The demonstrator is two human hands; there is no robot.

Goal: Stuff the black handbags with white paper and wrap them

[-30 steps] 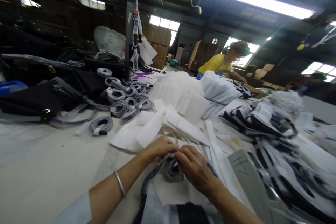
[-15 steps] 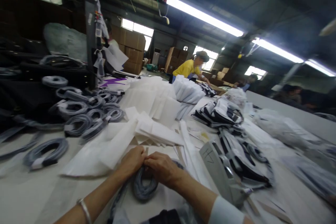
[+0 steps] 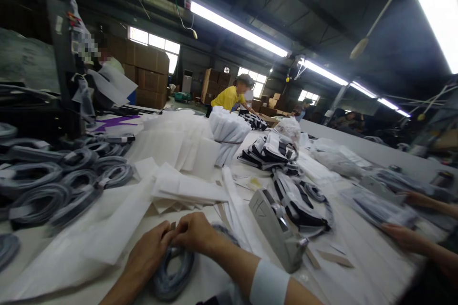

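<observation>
Where a broad white worktable point(image 3: 379, 267) fills the lower frame, a fanned pile of translucent white foam-like sheets point(image 3: 175, 140) covers its centre left, with a cluster of plastic-wrapped grey strap coils point(image 3: 43, 200) at the left edge. A wedge-shaped grey device point(image 3: 274, 228), marked in black, stands right of lower centre. At lower centre, the left hand point(image 3: 150, 248) and the right hand point(image 3: 193, 232) meet over a ring-shaped grey coil point(image 3: 171, 282); both hands' fingers are closed, pinching its upper edge, where a narrow brownish tip point(image 3: 173, 225) protrudes.
</observation>
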